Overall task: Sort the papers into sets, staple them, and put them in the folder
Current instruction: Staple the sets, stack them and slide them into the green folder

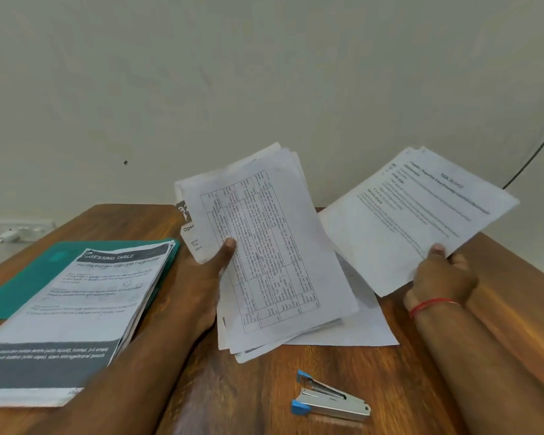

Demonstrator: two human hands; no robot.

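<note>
The left hand (208,277) is gripping a thick stack of papers (274,246) above the tabletop (264,397), its thumb pressing on the top sheet, which is showing a printed grid. The right hand (443,277), a red thread (431,304) circling its wrist, is pinching a thinner set of sheets (415,221), tilted and apart from the stack. A loose sheet (368,321) is lying flat beneath both. A blue-and-silver stapler (330,400) is lying hinged open nearer the person. At left, a pile of printed pages (76,315) is resting on a green folder (35,277).
</note>
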